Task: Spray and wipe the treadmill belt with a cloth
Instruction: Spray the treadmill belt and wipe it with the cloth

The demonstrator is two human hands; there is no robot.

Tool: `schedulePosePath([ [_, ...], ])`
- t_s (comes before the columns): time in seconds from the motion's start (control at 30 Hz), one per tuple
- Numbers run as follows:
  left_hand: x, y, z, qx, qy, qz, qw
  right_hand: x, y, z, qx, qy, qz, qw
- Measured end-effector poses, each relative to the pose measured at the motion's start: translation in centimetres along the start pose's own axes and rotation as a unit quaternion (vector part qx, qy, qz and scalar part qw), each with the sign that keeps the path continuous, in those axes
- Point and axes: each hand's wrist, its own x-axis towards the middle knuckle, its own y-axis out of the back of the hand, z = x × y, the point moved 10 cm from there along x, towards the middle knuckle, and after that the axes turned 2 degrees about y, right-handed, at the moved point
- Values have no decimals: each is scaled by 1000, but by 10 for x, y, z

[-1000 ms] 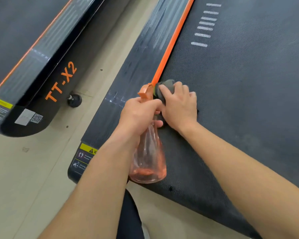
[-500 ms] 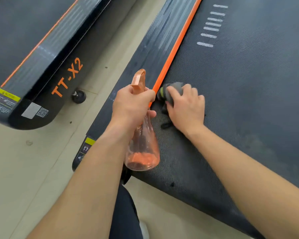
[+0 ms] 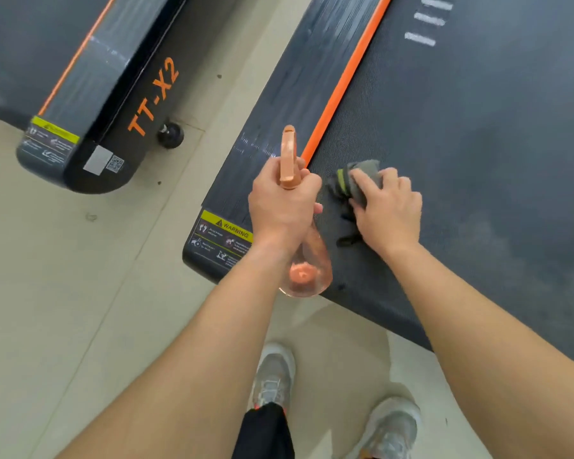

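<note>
Here, in the middle of the frame, the left hand [image 3: 284, 207] is clenching round the neck of the orange see-through spray bottle [image 3: 307, 273]. Its nozzle is pointing toward the top of the frame, and its base is hanging over the near end of the deck. Just right of it, the right hand [image 3: 390, 210] is pressing the bunched grey cloth [image 3: 362, 180] onto the treadmill belt [image 3: 478, 127], with its fingers bending over the wad. The cloth is lying on the belt's lower left corner, just beside the orange strip [image 3: 342, 84]. A yellow warning label [image 3: 226, 233] is sitting on the side rail [image 3: 295, 77], left of the bottle. A second treadmill [image 3: 96, 94] is filling the upper left. 2 grey shoes [image 3: 272, 376] are standing on the pale floor [image 3: 63, 293] at the bottom.
</note>
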Motion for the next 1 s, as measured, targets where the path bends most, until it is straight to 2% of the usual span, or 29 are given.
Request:
schedulePosePath([
  [0.07,-4,3,-11,11,7,-8,1000,-55,-2,-22,7,59,-18,998],
  [0.17,-12,8,-34,36,24,-18,999,-107,-3,-20,15,61,-43,997],
  [0.37,-25,-2,-70,83,42,-98,991,-139,4,0,35,-16,-67,997],
  [0.53,-31,-16,-94,109,74,-164,978,-150,8,25,75,-113,-43,990],
  [0.7,-29,-16,-98,160,90,-165,969,-157,6,33,111,-191,-25,975],
  [0.8,-28,-5,-104,187,105,-148,966,-159,5,29,111,-205,-25,972],
  [1.0,-41,13,-120,192,144,-168,956,-154,6,28,128,-235,-41,963],
])
